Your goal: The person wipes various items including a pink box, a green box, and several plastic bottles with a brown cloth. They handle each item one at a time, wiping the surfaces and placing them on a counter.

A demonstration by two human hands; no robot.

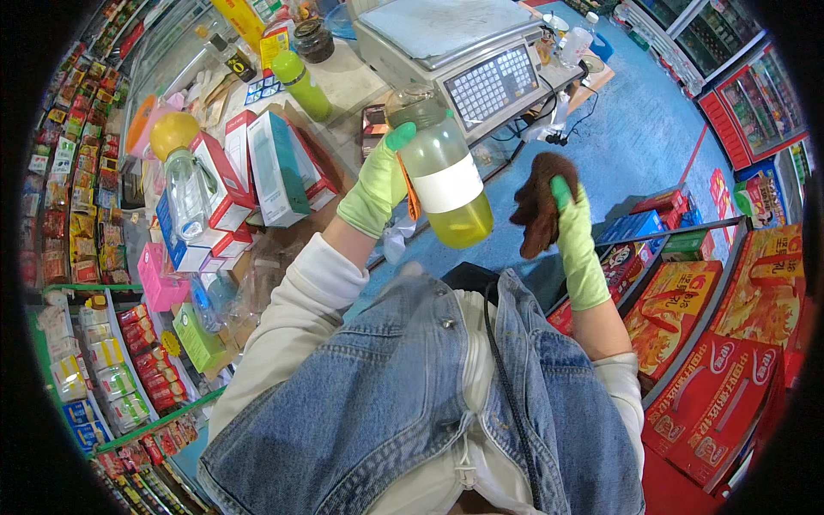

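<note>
Gloved in light green, my left hand [380,177] grips a clear bottle [449,177] around its side. A white label wraps the bottle, yellow-green liquid fills its lower part, and an orange strap [410,187] hangs beside it. The bottle is tilted, held over the counter's edge in front of the scale. In my right hand [575,219], also in a green glove, a dark brown cloth [543,199] is bunched up. The cloth hangs to the right of the bottle, apart from it. The fingers of that hand are mostly hidden behind the cloth.
A weighing scale [492,84] with a keypad stands on the counter. Leftward are a green flask [300,85], upright boxes [278,168] and a clear empty bottle [187,187]. Cables [557,109] dangle at the counter's right end. Red gift boxes [711,405] fill shelves at right.
</note>
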